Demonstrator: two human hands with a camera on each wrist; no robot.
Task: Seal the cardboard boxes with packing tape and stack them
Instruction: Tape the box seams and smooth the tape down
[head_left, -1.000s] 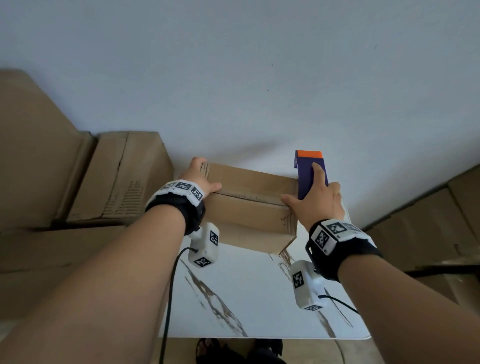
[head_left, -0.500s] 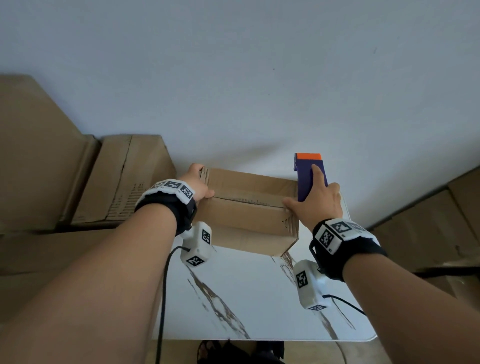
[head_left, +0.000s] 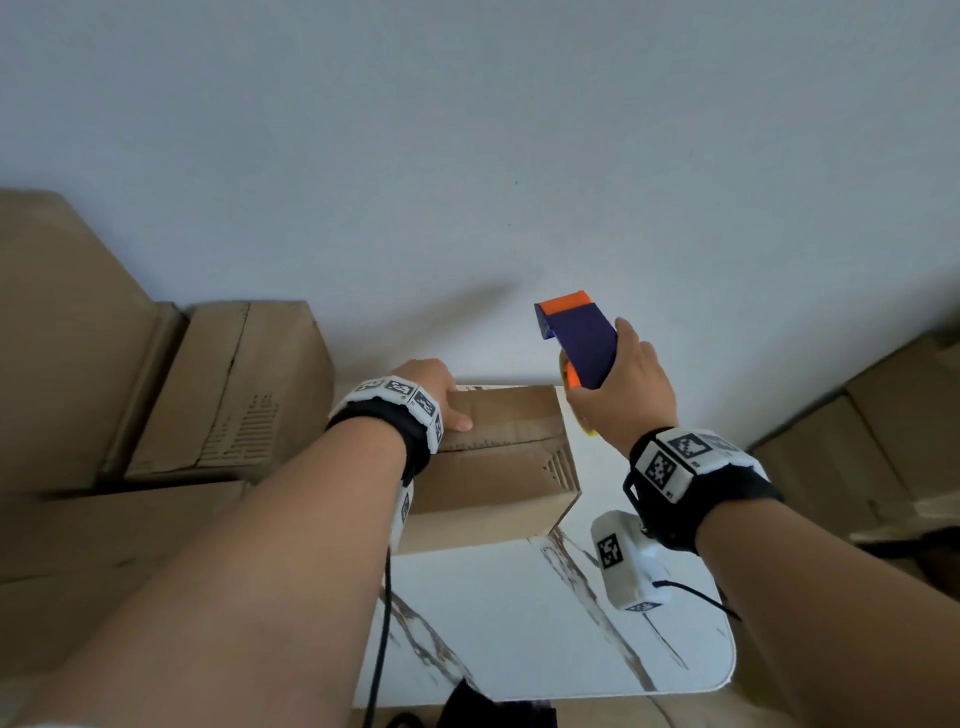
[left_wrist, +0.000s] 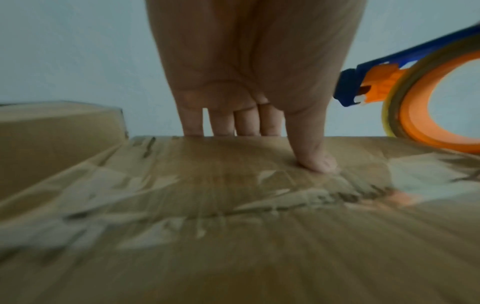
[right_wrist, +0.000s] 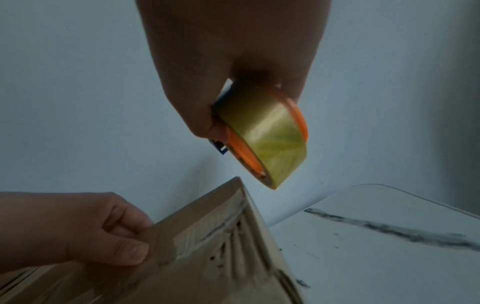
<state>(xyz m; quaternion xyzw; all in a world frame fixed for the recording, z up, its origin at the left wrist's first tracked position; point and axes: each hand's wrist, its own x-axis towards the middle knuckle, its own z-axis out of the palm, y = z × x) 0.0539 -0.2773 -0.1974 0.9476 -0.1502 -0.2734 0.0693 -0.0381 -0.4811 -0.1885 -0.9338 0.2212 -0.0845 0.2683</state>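
Note:
A small cardboard box (head_left: 498, 457) stands at the far edge of the white marble table (head_left: 545, 623), glossy clear tape along its top seam (left_wrist: 259, 197). My left hand (head_left: 441, 405) grips the box's far left edge, fingers (left_wrist: 221, 127) curled over it and thumb (left_wrist: 317, 162) pressing on the top. My right hand (head_left: 613, 384) holds a blue and orange tape dispenser (head_left: 576, 338) in the air, above and just right of the box's right end. Its yellowish tape roll (right_wrist: 265, 135) hangs clear of the box corner (right_wrist: 239, 185).
Large cardboard boxes (head_left: 228, 384) are piled at the left beside the table, and more boxes (head_left: 857, 441) stand at the right. A plain wall rises right behind the table. The table's near half (right_wrist: 389, 236) is bare marble.
My right hand has lifted the tape dispenser up off the box's right end. My left hand stays on the box's far left edge, and the box has turned slightly.

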